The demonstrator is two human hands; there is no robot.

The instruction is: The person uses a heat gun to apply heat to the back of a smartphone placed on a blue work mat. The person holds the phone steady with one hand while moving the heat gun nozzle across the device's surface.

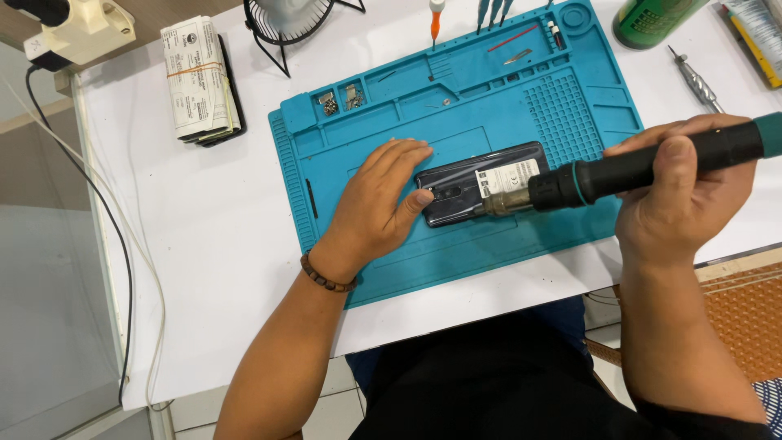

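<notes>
Mid-frame, the left hand (376,204) presses flat on the phone (456,189), pinning it to the mat (456,106); the right hand (684,191) grips the heat gun (627,167), nozzle at its back.

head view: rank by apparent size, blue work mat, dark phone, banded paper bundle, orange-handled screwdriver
1. blue work mat, by far the largest.
2. dark phone, partly covered by the left hand and the hot-air tool held by the right hand.
3. banded paper bundle, close to the phone; unsure.
4. orange-handled screwdriver, cut off by the frame.

One head-worn camera looks steeply down, close above the white tabletop (220,244) and its teal silicone work mat (391,253).
</notes>
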